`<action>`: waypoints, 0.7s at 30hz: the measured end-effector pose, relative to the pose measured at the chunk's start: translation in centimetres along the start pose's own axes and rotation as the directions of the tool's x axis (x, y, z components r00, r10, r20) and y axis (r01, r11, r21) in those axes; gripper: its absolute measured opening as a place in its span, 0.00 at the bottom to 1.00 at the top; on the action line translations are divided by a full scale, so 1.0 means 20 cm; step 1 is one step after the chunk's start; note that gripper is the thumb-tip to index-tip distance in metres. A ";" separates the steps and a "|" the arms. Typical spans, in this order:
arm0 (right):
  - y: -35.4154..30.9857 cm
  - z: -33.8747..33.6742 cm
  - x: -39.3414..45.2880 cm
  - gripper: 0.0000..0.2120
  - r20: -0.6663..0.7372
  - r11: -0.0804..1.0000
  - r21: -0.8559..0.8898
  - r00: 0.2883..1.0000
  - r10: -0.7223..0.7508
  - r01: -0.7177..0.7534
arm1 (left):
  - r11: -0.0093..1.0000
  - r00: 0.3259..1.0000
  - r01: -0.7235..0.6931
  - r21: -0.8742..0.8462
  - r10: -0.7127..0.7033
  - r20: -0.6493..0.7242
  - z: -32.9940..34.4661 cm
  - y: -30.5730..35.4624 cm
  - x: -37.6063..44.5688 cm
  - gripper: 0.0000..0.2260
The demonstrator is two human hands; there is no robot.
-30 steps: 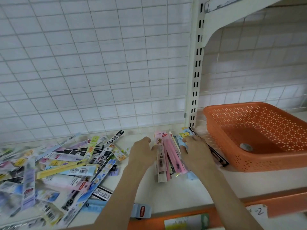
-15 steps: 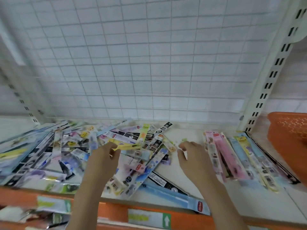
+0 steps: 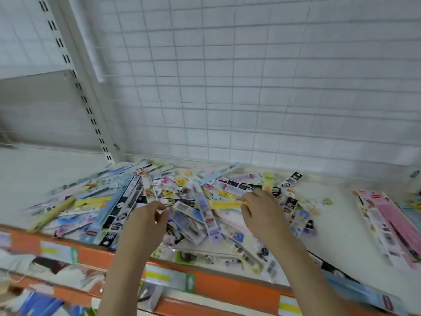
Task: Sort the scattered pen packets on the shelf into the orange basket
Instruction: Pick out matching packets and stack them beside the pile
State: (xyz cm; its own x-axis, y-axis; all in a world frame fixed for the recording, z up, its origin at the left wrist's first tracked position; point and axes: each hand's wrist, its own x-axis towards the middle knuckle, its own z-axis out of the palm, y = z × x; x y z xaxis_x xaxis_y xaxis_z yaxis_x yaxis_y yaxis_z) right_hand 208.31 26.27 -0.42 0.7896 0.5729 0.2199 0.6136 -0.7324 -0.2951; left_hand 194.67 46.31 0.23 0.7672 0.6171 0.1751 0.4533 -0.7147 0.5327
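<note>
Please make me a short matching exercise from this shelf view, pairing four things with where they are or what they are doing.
Things:
1. left hand
2. right hand
3. pink packets
4. black packet with a white emblem

Places or states:
A. lying in a tidy group at the right end of the shelf
B. pinching the end of a yellow packet
C. at the back right edge of the big pile, near the wire grid
D. pinching a packet in the middle of the pile, near the front

Pairs: 1-D, 2-B, 3-A, 4-C
</note>
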 end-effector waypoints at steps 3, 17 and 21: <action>-0.08 0.06 0.06 0.20 0.094 0.996 -0.080 0.995 -0.021 0.029 | 1.000 1.000 -0.013 -0.012 0.013 0.014 -0.05 -0.07 0.04 0.11; -0.07 -0.06 -0.02 0.10 -0.086 0.936 -0.165 0.950 0.300 -0.310 | 0.969 0.968 -0.216 -0.121 0.228 0.103 0.09 0.00 0.15 0.09; -0.05 -0.09 -0.09 0.17 -0.103 0.954 0.000 0.949 0.298 -0.300 | 0.955 0.933 -0.295 -0.032 0.296 0.204 0.16 0.10 0.17 0.19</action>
State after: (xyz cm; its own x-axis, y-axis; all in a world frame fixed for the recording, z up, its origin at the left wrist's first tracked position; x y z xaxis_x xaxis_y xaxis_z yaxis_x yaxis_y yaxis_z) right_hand 206.32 25.37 1.29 0.9331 0.2873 0.2161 0.3485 -0.8706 -0.3474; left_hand 199.66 45.91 -0.69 0.9426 0.2973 0.1519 0.1914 -0.8540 0.4837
